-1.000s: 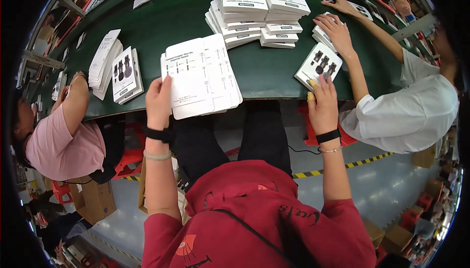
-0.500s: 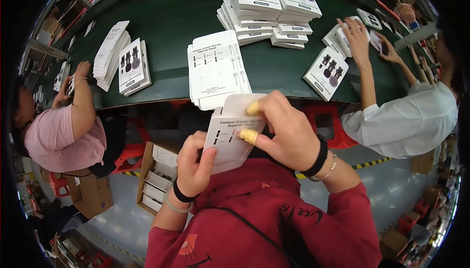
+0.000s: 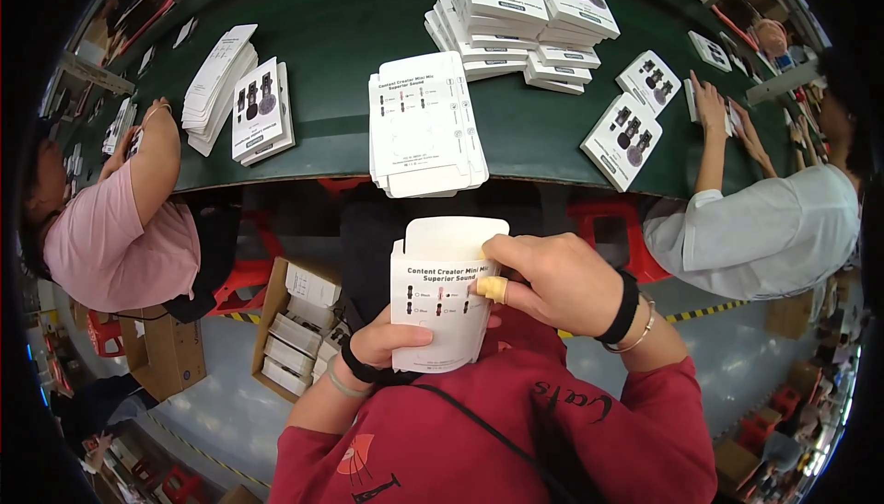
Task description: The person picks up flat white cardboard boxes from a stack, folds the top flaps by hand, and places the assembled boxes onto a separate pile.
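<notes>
Bare green table between stacks (room).

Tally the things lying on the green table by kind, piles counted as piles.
Piles of flat white carton blanks: 2
Stacked heaps of printed boxes: 1
Small piles of printed boxes: 3
Total: 6

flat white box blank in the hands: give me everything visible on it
The flat carton blank is thin white card with small black print and tiny icons, and a top flap with rounded corners. It is unfolded, held facing up over the lap, near the table edge. The left hand grips its lower left edge; the right hand presses its right side, a yellow-taped fingertip on the face.
</notes>
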Demonstrator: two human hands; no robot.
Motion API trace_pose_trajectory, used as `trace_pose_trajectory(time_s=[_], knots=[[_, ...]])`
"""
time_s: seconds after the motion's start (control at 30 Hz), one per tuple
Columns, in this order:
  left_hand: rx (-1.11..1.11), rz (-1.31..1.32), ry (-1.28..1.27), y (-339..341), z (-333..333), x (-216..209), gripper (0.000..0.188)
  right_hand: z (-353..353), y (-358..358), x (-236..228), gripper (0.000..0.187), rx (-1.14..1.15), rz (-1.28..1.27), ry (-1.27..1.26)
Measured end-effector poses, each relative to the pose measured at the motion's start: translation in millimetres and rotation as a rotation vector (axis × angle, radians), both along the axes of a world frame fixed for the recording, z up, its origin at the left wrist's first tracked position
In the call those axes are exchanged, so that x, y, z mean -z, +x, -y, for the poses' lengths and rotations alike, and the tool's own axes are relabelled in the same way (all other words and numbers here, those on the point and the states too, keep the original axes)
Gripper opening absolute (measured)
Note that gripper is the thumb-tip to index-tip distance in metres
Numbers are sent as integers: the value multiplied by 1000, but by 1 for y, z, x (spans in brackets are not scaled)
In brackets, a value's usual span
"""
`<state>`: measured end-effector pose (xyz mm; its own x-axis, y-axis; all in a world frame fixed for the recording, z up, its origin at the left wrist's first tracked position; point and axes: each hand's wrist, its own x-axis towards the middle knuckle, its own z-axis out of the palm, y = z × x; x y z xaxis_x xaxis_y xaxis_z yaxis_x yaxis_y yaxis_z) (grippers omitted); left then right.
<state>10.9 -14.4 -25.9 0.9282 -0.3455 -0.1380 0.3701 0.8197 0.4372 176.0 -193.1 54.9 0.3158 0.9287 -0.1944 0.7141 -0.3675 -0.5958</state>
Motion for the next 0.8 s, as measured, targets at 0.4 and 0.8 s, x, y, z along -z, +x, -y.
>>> trace_pose_trajectory(time_s=[0.4, 0.8], knots=[[-519, 103, 1035, -16, 0, 14, 49, 16, -33, 33, 31, 264, -329, 347], [-519, 397, 1200, -14, -4, 7, 40, 5, -27, 45, 46, 565, -1496, 530]])
